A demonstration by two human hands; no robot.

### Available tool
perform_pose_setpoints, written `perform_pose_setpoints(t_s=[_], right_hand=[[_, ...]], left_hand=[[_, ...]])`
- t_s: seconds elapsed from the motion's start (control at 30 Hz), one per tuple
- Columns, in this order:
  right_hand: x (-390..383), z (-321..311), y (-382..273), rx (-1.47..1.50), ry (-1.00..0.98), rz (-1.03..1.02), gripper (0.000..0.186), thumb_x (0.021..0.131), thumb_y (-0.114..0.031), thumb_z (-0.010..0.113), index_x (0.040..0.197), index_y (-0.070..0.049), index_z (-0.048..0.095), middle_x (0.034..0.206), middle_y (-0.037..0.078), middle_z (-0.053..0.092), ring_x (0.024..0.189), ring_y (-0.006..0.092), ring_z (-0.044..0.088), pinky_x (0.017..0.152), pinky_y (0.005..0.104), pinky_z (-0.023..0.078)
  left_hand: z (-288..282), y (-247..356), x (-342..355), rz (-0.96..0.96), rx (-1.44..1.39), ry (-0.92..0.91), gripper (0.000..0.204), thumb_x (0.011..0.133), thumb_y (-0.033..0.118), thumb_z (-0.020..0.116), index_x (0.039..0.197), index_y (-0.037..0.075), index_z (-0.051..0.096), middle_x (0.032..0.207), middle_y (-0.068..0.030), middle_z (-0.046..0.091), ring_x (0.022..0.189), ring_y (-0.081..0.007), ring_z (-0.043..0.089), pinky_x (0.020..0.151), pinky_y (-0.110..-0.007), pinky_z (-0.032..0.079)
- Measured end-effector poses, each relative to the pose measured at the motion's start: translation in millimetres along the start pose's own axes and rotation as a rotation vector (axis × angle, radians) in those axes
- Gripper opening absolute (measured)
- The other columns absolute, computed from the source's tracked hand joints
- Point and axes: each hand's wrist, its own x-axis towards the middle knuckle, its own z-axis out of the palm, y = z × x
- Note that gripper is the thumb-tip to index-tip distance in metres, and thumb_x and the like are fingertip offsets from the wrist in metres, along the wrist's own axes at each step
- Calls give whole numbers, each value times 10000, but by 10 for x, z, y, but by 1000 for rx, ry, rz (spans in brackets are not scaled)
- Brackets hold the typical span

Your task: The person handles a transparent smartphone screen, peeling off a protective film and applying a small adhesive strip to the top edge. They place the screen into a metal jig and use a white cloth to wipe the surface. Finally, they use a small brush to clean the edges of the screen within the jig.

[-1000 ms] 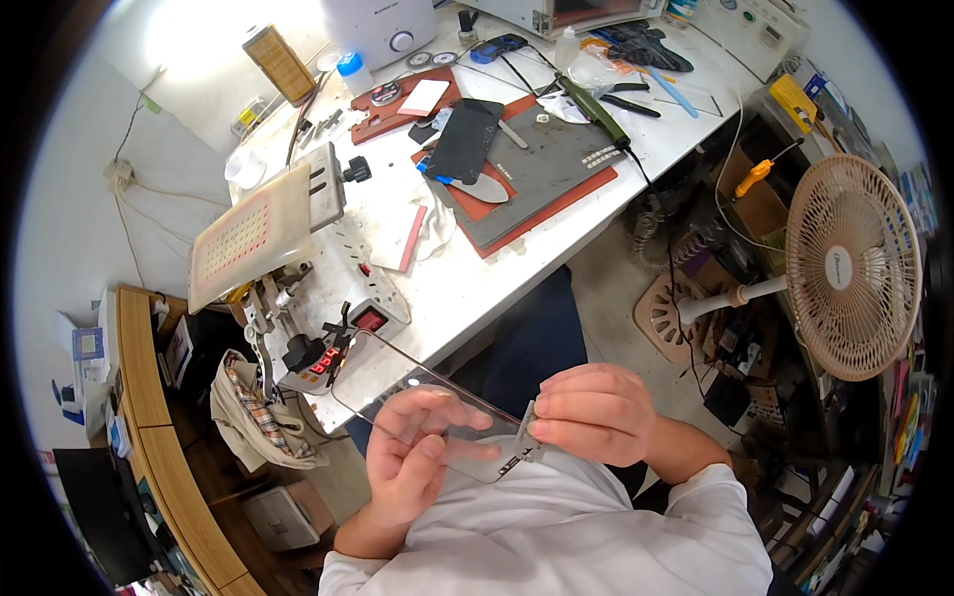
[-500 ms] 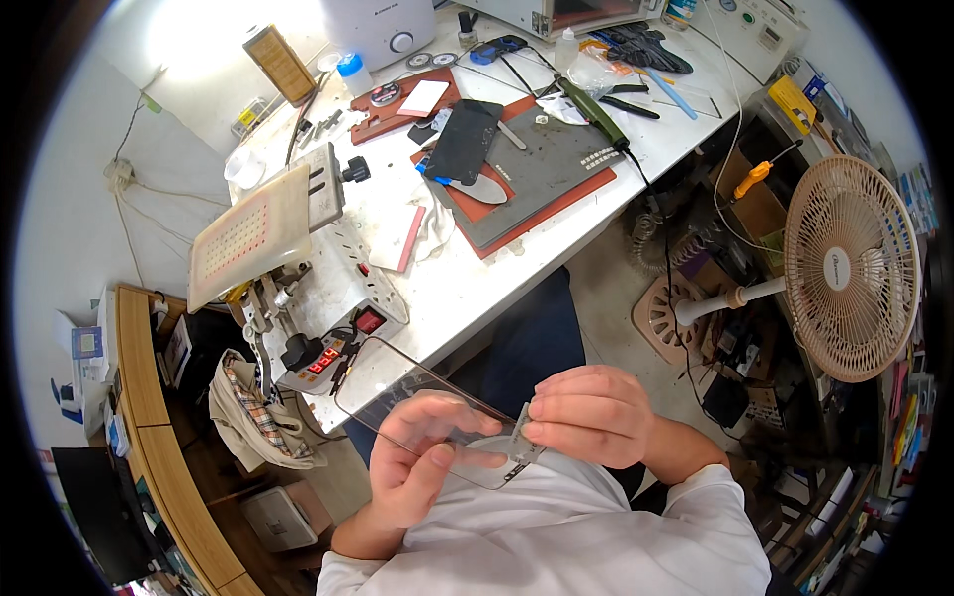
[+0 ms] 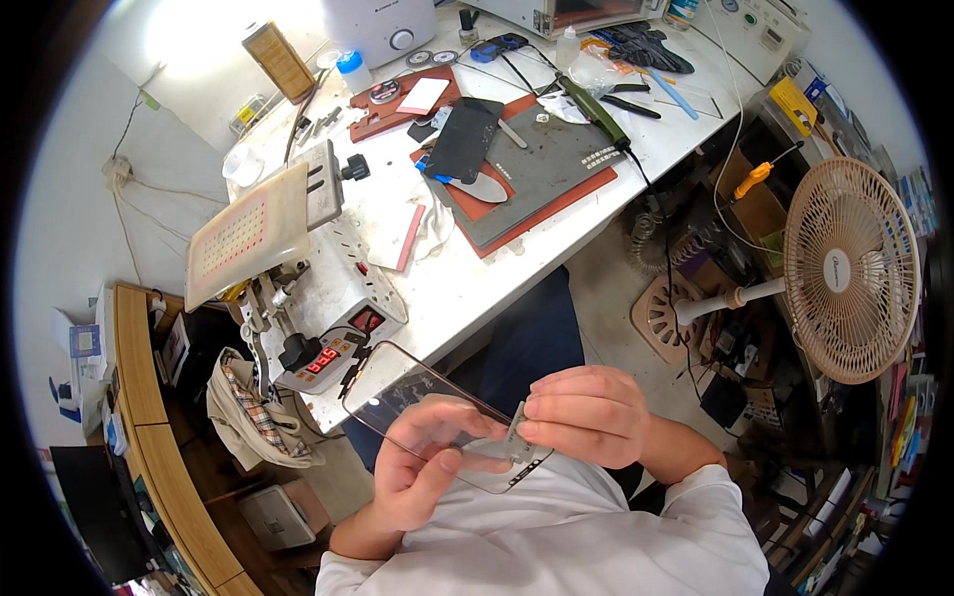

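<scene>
My left hand (image 3: 419, 469) is closed on a thin, see-through phone glass (image 3: 399, 397) with a dark border, gripping it along its sides. The glass slants over my lap, with its far end near the bench's front corner. Between the thumb and fingers of my right hand (image 3: 588, 415) is a small grey metal blade (image 3: 517, 437), seemingly a razor blade. It rests against the glass near its close end, though the exact contact is hard to make out. Pale smears show on the glass.
On the white bench (image 3: 437, 308) stands a heating machine (image 3: 343, 298) with a lit red display and a raised pad (image 3: 248, 233). Farther back lie a grey mat (image 3: 547, 179), a dark phone panel (image 3: 462, 139) and a green-handled tool (image 3: 593, 109). A fan (image 3: 845, 268) stands right.
The phone glass has tilted and shifted slightly right at its far end. My right hand and the blade have moved a little left and toward me along the glass.
</scene>
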Motion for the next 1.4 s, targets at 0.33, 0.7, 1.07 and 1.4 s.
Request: perform_pose_setpoints(t_s=[0.33, 0.7, 1.07, 1.4], right_hand=[[18, -5, 11, 1, -18, -4, 269, 746, -47, 738, 1008, 6, 770, 1041, 113, 732, 863, 239, 709, 745, 313, 634], [1, -45, -13, 35, -61, 13, 228, 809, -48, 777, 1027, 11, 748, 1085, 131, 696, 929, 247, 695, 762, 360, 666], [19, -18, 6, 28, -27, 1, 254, 772, -45, 739, 1018, 14, 764, 1062, 121, 727, 882, 247, 704, 749, 321, 630], [9, -15, 18, 17, -24, -20, 252, 777, -49, 737, 1016, 26, 763, 1051, 130, 727, 872, 248, 708, 765, 329, 642]], left_hand=[[42, 31, 7, -25, -7, 11, 377, 1026, 1, 482, 1399, -55, 480, 1331, -205, 510, 1301, -328, 560, 975, -503, 625], [30, 51, 61, 29, 27, 12, 349, 1045, 35, 492, 1382, -53, 471, 1316, -232, 520, 1271, -342, 598, 929, -486, 648], [48, 58, 28, -8, -2, -4, 361, 1030, -5, 479, 1385, -72, 474, 1330, -218, 504, 1306, -343, 564, 973, -515, 625], [47, 34, 18, 5, -3, -28, 382, 1023, -36, 468, 1402, -80, 467, 1333, -202, 491, 1318, -321, 542, 998, -518, 613]])
